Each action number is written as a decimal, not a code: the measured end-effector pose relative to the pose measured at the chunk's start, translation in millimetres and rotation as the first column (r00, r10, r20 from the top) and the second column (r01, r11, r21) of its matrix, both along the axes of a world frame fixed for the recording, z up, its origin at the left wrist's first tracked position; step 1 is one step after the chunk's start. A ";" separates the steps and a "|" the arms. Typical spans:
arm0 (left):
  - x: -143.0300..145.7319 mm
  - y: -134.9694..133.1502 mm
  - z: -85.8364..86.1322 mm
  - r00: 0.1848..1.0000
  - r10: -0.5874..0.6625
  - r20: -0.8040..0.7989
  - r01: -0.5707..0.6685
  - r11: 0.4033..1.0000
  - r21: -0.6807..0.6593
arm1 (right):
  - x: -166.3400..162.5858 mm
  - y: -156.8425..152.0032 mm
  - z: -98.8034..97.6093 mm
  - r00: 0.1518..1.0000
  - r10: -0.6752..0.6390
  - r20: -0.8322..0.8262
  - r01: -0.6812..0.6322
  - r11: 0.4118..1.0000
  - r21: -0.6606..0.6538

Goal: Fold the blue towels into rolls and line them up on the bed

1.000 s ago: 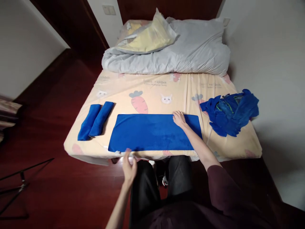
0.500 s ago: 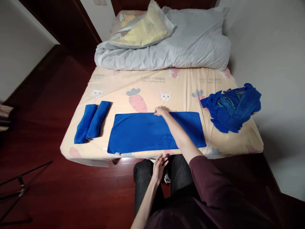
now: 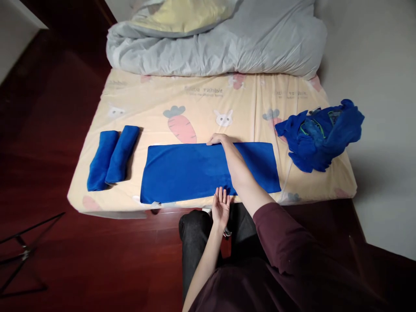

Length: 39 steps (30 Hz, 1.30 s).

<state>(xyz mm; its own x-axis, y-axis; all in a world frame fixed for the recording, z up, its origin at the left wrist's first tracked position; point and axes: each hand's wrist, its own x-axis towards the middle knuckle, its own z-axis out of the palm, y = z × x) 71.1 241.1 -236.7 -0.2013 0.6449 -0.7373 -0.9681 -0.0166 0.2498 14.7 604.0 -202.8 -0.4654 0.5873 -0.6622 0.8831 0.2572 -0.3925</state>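
A blue towel [image 3: 185, 171] lies spread flat, long side across, near the front edge of the bed. My right hand [image 3: 218, 138] reaches over it and rests at the middle of its far edge, with the fingers stretched to the left. My left hand [image 3: 221, 207] is palm up with fingers extended, and its fingertips meet the towel's near edge. Neither hand grips anything that I can see. To the left, two rolled blue towels [image 3: 103, 160] lie side by side. A crumpled heap of blue cloths [image 3: 320, 136] is on the right.
The bed [image 3: 139, 102] has a sheet printed with carrots and rabbits. A grey quilt [image 3: 211, 52] is bunched at its far end, with a yellow piece of bedding [image 3: 191, 15] on top. A wall [image 3: 380, 130] borders the right side. Black stand legs [image 3: 24, 249] are at lower left.
My left hand has risen from below the bed's edge to the towel's near edge, palm turned up. My right hand's fingers have straightened at the far edge. The view has tilted down.
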 end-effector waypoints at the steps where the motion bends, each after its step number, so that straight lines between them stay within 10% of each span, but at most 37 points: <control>1: 1.6 4.1 0.7 1.000 0.008 0.000 -0.008 1.000 -0.008 | -2.0 1.3 -1.6 1.000 0.003 0.022 -0.003 1.000 0.000; 11: 21.5 -25.2 4.5 0.992 0.065 -0.104 -0.094 0.951 -0.296 | -7.5 11.6 -18.8 0.999 0.036 0.039 -0.035 0.999 -0.022; 31: 9.4 8.6 -14.5 0.987 0.017 -0.162 -0.066 0.950 -0.304 | 13.1 13.7 -5.6 0.997 0.030 -0.067 -0.036 0.996 -0.087; 39: 10.5 8.9 7.6 0.992 0.018 -0.122 -0.047 0.970 -0.237 | 21.5 -17.1 4.4 0.997 -0.029 -0.074 0.039 0.989 0.144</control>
